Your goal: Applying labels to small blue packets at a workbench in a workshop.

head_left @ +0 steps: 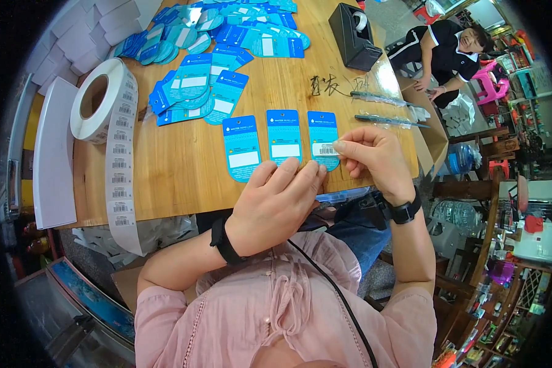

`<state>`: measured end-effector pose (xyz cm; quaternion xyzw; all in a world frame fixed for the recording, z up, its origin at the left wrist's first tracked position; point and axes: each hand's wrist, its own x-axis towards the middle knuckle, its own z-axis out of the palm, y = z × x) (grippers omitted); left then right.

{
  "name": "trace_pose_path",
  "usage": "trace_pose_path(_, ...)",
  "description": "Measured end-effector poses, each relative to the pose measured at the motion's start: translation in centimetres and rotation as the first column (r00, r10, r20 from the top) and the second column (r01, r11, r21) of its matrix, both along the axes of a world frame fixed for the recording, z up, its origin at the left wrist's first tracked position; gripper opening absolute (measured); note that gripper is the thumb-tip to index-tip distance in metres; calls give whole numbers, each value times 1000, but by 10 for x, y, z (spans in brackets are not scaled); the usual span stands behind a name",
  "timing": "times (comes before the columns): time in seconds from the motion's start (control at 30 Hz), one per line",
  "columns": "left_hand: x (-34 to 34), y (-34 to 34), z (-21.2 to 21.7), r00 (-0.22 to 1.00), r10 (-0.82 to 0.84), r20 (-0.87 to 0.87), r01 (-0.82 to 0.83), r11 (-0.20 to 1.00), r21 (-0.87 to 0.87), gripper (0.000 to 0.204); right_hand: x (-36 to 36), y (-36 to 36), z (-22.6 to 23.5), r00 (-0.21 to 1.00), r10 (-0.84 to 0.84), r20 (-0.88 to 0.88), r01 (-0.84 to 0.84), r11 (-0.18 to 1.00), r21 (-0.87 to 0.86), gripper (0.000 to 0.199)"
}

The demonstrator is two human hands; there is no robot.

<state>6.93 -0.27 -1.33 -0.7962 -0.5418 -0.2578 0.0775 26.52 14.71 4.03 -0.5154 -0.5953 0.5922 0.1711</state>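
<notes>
Three blue hang tags lie in a row near the table's front edge: a left tag, a middle tag and a right tag. My left hand rests with its fingers spread over the lower ends of the middle and right tags. With thumb and forefinger pinched, my right hand holds the edge of a barcode sticker, which lies over the white box of the right tag. The white boxes on the other two tags are blank.
At the left a roll of barcode stickers trails its strip over the front edge. Loose piles of tags cover the far side. A black tape dispenser and wrapped pens lie at the right. Beyond sits another person.
</notes>
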Motion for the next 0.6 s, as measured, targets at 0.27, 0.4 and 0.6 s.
trace_pose_path(0.27,0,1,0,1000,4,0,-4,1000,18,65,0,0,2,1000,-16,-19,15,1000,-21,23)
trace_pose_path(0.4,0,0,-1,1000,-7,-2,7,1000,7,64,-2,0,2,1000,2,16,-3,1000,20,23)
trace_pose_path(0.6,0,1,-2,1000,-6,-7,7,1000,10,66,-3,0,1,999,10,38,-12,999,34,23)
